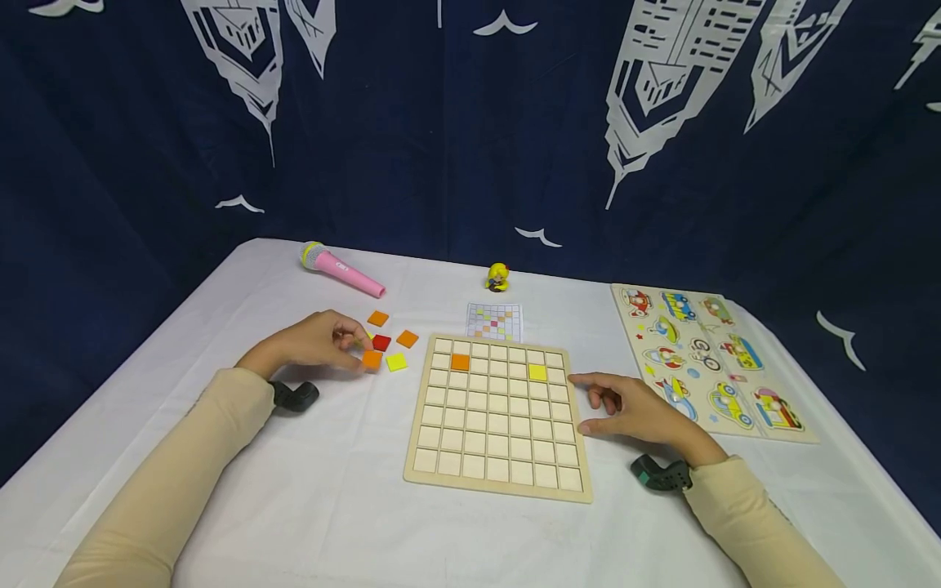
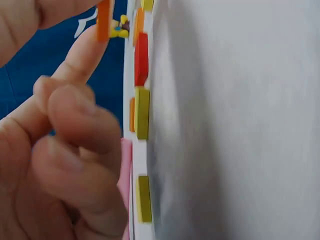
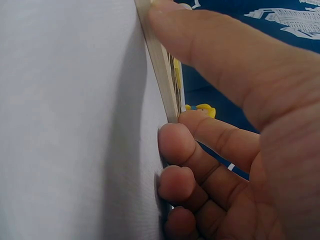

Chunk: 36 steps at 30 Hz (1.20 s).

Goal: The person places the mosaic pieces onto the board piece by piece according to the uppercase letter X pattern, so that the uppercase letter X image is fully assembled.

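My left hand (image 1: 323, 340) pinches an orange square tile (image 2: 103, 20) between thumb and index finger, its other fingers curled, just above the table. Around it lie a red tile (image 1: 381, 343), a yellow tile (image 1: 397, 362) and more orange tiles (image 1: 408, 338). In the centre lies a wooden grid board (image 1: 498, 487), with one orange tile (image 1: 460, 362) and one yellow tile (image 1: 537, 372) in its upper rows. My right hand (image 1: 638, 410) is at the board's right edge, thumb and index fingertip touching the rim; the right wrist view shows its other fingertips near the tablecloth.
Behind the board lies a printed card with a coloured grid (image 1: 495, 322), and beyond it a small yellow-haired figurine (image 1: 497, 278). A pink toy microphone (image 1: 342, 270) lies at the back left. A wooden vehicle puzzle (image 1: 698, 359) covers the right side of the white table (image 1: 294, 506).
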Each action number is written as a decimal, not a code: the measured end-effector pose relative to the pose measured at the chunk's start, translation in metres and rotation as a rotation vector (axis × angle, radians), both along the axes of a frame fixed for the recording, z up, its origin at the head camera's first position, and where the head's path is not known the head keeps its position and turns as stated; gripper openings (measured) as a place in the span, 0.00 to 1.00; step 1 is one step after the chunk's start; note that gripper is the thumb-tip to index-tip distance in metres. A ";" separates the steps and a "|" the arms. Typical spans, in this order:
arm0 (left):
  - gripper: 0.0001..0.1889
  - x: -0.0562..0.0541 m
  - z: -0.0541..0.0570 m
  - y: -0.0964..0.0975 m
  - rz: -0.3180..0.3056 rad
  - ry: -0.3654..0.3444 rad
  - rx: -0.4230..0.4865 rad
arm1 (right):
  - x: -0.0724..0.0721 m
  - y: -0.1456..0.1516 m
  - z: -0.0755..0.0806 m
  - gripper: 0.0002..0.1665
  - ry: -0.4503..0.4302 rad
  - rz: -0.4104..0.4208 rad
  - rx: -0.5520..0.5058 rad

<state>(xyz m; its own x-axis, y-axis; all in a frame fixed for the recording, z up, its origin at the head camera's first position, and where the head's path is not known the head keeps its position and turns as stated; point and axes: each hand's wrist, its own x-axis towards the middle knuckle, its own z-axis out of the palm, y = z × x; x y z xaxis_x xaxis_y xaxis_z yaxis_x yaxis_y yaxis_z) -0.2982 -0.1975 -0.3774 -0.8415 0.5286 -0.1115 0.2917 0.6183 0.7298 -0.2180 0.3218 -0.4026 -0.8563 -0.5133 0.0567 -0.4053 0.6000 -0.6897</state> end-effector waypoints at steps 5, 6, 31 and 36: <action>0.16 0.003 0.003 0.009 0.030 0.052 0.020 | 0.001 -0.001 0.002 0.40 -0.004 0.010 -0.019; 0.16 0.004 0.003 0.011 0.035 0.059 0.029 | 0.002 -0.002 0.003 0.40 -0.006 0.012 -0.020; 0.14 0.024 0.005 0.072 -0.007 0.163 0.112 | 0.000 -0.001 0.003 0.40 -0.009 -0.004 0.003; 0.14 0.024 0.005 0.084 -0.021 0.163 0.106 | 0.001 -0.002 0.004 0.41 -0.017 0.001 -0.014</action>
